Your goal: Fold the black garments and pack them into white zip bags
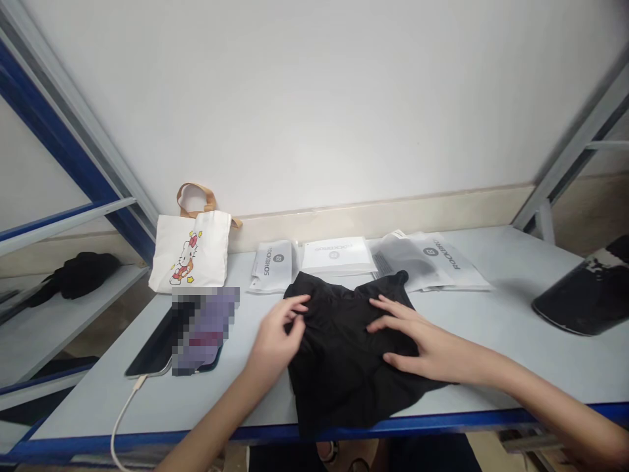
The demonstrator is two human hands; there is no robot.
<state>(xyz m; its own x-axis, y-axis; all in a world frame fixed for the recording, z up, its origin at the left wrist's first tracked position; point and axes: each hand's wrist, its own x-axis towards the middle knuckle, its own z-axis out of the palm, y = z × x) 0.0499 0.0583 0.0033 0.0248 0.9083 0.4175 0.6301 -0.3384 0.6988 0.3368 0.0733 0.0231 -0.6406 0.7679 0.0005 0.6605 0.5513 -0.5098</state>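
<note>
Seen from above, at the near edge, a blue-trimmed table (pixel 496 354) runs across the view, w/ the person's bare forearms reaching in from the bottom. A black cloth garment (pixel 344 373) is spread on the tabletop btwn the hands, its lower end lying over the blue trim. The left hand (pixel 274 337) is held half-curled, fingertips at the garment's upper-left edge; whether cloth is pinched can't be told. The right hand (pixel 410 337) is held open, fingers spread & pressed flat on the garment's right side.

Left of the hands, a smartphone (pixel 157 344) is laid w/ dark glass up, a white charging cable (pixel 122 410) running off the table's front edge. Just beside it, a pixelated patch (pixel 204 331) hides whatever lies there.

Just behind the garment, 3 ROCKBROS packets (pixel 337 255) are laid in a row, the right one partly see-through. Further left, a white canvas tote bag (pixel 189 252) w/ Hello Kitty print & tan handles is propped by the wall. At far right, a curved black object (pixel 584 295) is cut off by the frame. Off the table's left side, a black cloth (pixel 78 275) is left on a lower shelf (pixel 73 308).
</note>
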